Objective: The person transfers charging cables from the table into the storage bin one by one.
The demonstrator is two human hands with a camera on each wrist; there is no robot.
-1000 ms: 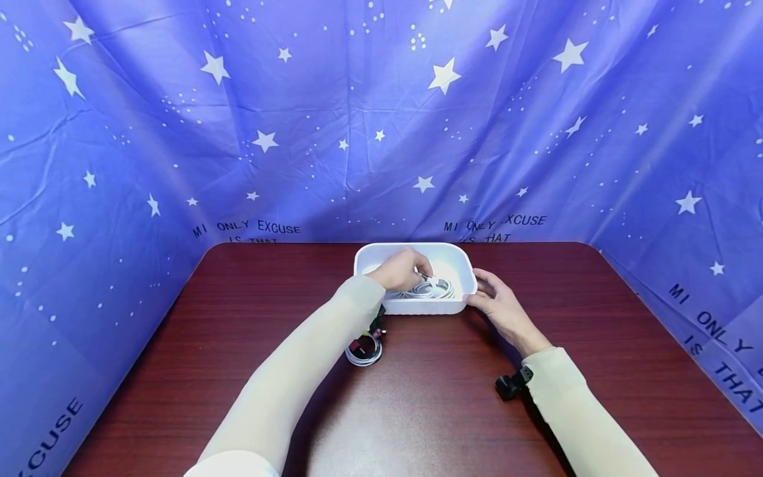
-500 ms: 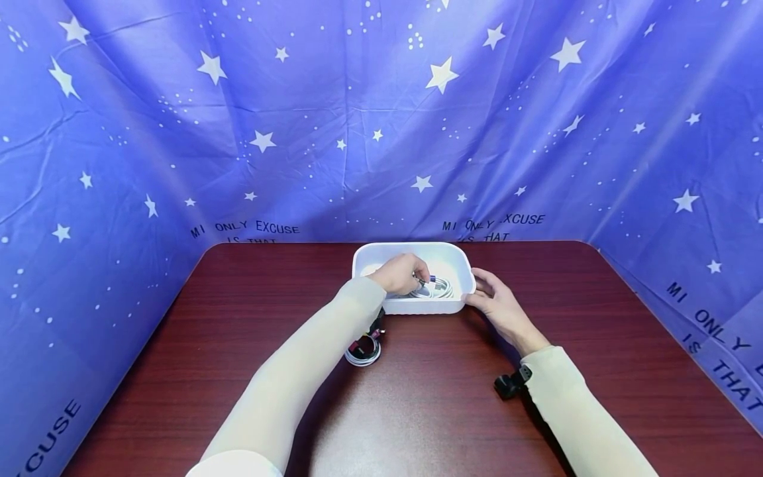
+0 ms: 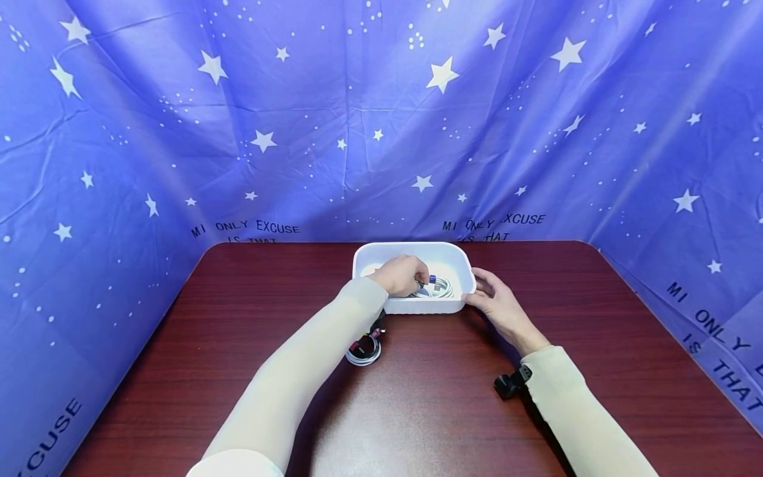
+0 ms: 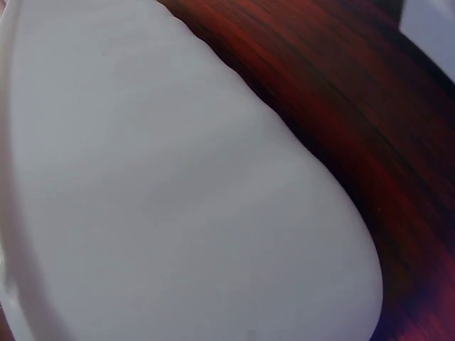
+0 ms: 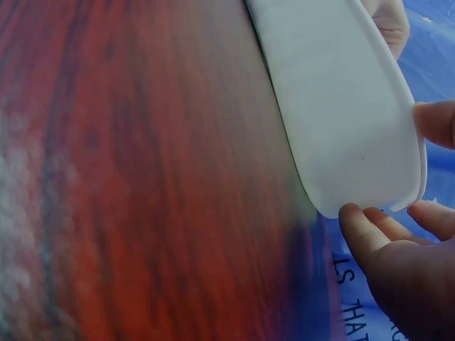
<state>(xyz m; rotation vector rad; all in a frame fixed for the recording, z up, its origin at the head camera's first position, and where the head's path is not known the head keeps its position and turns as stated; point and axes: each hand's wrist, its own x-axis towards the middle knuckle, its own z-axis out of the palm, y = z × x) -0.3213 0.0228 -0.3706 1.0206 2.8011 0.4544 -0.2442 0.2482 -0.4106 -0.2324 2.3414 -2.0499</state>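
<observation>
My left hand (image 3: 402,273) reaches into a white plastic bin (image 3: 423,307) near the far edge of the table. Its curled fingers pinch at a cable with a blue connector (image 3: 432,279); the fingertips are partly hidden. Beside them inside the bin lies a coiled white cable (image 3: 444,289). At the bin's right end, my right hand (image 3: 503,310) holds the bin. In the right wrist view, the thumb (image 5: 435,124) is at the rim and the fingers touch the end wall. The bin's wall (image 4: 192,170) fills most of the left wrist view.
On the dark red wooden table (image 3: 429,391), another coiled cable (image 3: 363,351) with red and black parts lies in front of the bin, partly behind the left forearm. A blue star-patterned curtain (image 3: 381,112) hangs around the table. A small black camera (image 3: 508,385) is strapped to the right wrist.
The left fingers have shifted slightly within the bin, and a blue connector now shows beside them where a white part showed before. The right hand and the bin have hardly moved.
</observation>
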